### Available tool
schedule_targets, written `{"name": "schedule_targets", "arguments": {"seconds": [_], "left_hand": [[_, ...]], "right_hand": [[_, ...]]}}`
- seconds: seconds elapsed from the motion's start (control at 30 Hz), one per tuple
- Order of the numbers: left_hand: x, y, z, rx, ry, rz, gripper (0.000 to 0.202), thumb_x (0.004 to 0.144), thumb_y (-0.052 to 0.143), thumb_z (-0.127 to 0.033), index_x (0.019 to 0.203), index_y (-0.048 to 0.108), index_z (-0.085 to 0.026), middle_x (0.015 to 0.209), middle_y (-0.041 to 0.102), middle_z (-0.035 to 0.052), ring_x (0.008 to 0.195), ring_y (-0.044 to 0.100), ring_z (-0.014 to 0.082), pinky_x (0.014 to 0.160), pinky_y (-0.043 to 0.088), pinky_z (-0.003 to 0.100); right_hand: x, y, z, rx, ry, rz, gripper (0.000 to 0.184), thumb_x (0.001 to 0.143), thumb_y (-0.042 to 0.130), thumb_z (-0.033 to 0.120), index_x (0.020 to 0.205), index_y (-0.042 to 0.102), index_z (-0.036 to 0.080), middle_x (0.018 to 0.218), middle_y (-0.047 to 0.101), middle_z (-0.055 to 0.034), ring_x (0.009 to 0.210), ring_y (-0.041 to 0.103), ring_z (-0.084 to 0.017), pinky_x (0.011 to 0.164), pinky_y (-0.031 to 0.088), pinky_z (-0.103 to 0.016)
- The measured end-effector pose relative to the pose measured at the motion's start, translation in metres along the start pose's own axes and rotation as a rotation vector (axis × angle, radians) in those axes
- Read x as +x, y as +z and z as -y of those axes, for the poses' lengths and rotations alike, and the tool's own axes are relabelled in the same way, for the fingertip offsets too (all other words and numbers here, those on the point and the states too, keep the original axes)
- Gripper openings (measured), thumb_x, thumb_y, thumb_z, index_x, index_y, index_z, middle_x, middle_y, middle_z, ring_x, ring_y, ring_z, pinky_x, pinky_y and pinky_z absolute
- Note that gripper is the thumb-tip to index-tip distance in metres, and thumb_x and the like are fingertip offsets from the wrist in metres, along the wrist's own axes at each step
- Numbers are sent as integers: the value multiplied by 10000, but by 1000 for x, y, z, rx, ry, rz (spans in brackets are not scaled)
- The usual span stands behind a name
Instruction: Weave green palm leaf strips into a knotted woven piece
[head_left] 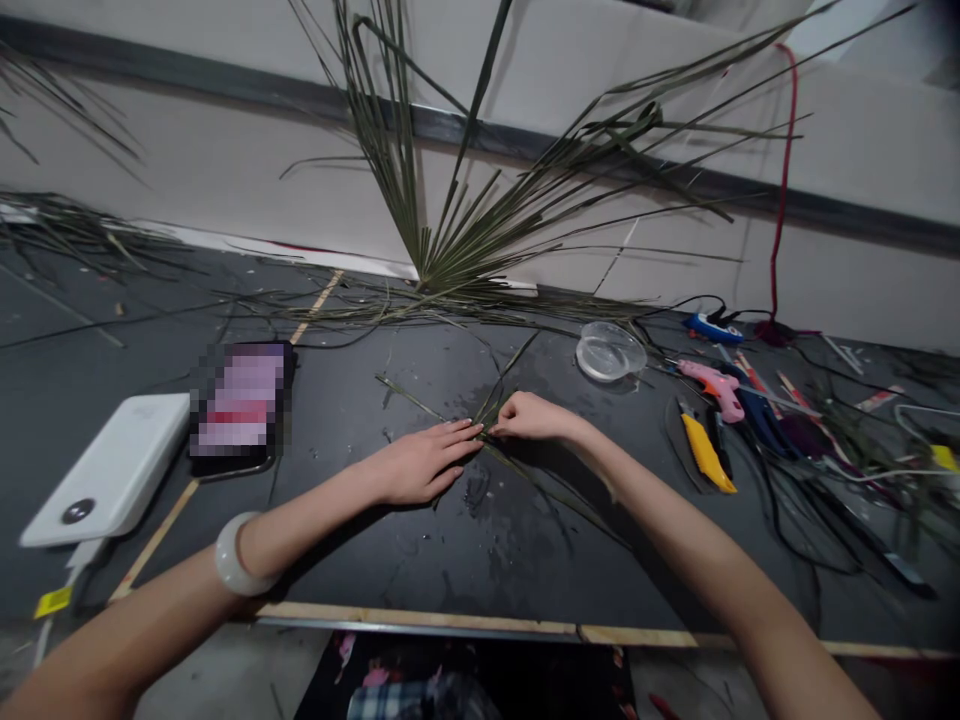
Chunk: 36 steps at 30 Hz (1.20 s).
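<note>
My left hand (pixel 421 462) lies flat on the dark tabletop (pixel 465 540), fingers stretched out and pressing on thin green palm leaf strips (pixel 420 400). My right hand (pixel 531 417) is closed in a pinch on the same strips, just to the right of my left fingertips. The strips cross under both hands and run off toward the lower right. A pale bangle (pixel 234 556) sits on my left wrist.
A large palm frond (pixel 465 220) fans up against the wall behind. Left: a phone (pixel 240 405) and a white power bank (pixel 112 470). Right: a clear round dish (pixel 609 352), a yellow utility knife (pixel 706 455), a pink glue gun (pixel 716 385), cables and scraps.
</note>
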<state>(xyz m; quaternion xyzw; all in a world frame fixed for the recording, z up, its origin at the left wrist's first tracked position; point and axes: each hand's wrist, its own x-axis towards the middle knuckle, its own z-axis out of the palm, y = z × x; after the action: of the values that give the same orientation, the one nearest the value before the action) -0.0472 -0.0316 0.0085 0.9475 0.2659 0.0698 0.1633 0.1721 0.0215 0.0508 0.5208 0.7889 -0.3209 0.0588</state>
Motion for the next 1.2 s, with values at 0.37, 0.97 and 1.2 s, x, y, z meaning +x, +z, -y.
{"name": "schedule_targets", "arguments": {"seconds": [0.37,0.97,1.2], "left_hand": [[0,-3,-2,5,-5,15,437,949,363,-260,1360,408,-121,1493,304,100,1405,229,212,1149,249,380],[1,-2,-2,-12,-76,22,556,945,373,-275,1452,211,-117,1486,315,133,1392,262,210,1132,270,354],[4,-4,-1,24,-42,62,495,953,344,-267,1431,314,-145,1509,280,60,1412,204,191,1161,214,351]], "right_hand": [[-16,-6,-14,-165,-382,-405,141,805,652,273,898,693,174,976,678,-80,973,583,-198,878,419,-338],[-62,71,-10,-321,-412,-497,351,933,386,199,1223,563,113,1099,580,-159,990,502,-260,830,493,-430],[-62,73,-8,-315,-378,-488,338,927,385,172,1192,578,93,1034,584,-153,922,505,-238,784,487,-395]]}}
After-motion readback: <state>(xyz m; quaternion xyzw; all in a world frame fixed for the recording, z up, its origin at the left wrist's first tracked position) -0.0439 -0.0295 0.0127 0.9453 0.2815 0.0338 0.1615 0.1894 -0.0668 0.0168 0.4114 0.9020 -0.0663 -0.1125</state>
